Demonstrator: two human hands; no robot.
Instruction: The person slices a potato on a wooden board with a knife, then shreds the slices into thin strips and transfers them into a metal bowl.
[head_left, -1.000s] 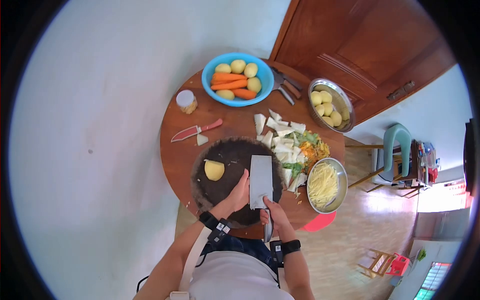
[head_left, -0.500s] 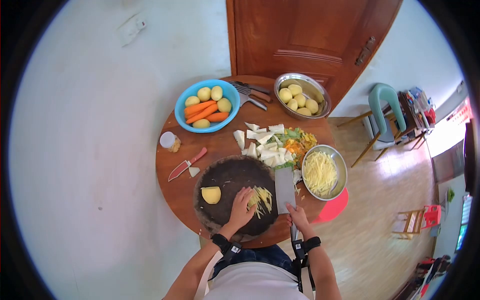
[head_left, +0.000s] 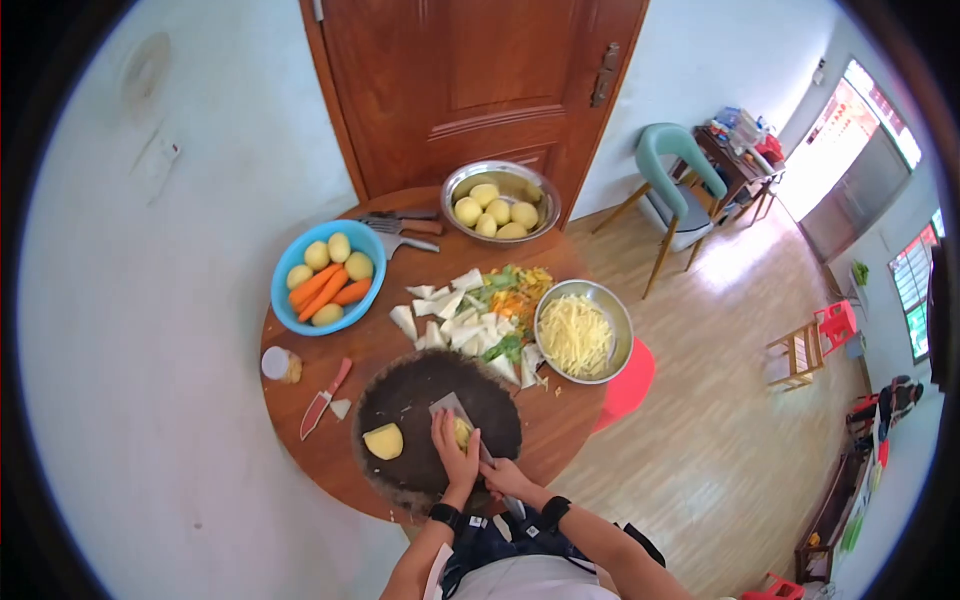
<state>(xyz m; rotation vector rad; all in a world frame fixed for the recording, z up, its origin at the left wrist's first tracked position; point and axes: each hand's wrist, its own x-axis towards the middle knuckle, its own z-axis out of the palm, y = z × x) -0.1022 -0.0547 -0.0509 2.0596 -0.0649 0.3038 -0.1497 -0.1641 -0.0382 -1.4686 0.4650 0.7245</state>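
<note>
My right hand (head_left: 507, 481) grips the handle of a cleaver (head_left: 448, 403), whose broad blade lies low over the round dark chopping board (head_left: 400, 385). My left hand (head_left: 457, 455) is closed around a small heap of potato strips (head_left: 462, 432), with the thumb on one side and the fingers on the other. The strips sit against or on the blade; their exact contact is partly hidden by the hand. A cut piece of peeled potato (head_left: 383, 441) rests on the left part of the board.
A steel bowl of potato strips (head_left: 622, 345) stands right of white chunks (head_left: 465, 322) and chopped vegetables. Behind are a blue basin (head_left: 284, 308) with carrots and potatoes, several knives (head_left: 405, 226) and a potato bowl (head_left: 548, 212). A red knife (head_left: 318, 412) and jar (head_left: 281, 365) lie left.
The cleaver has moved from beside the board to over it, blade now by the strips. My left hand has closed round the strips. The view has swung right.
</note>
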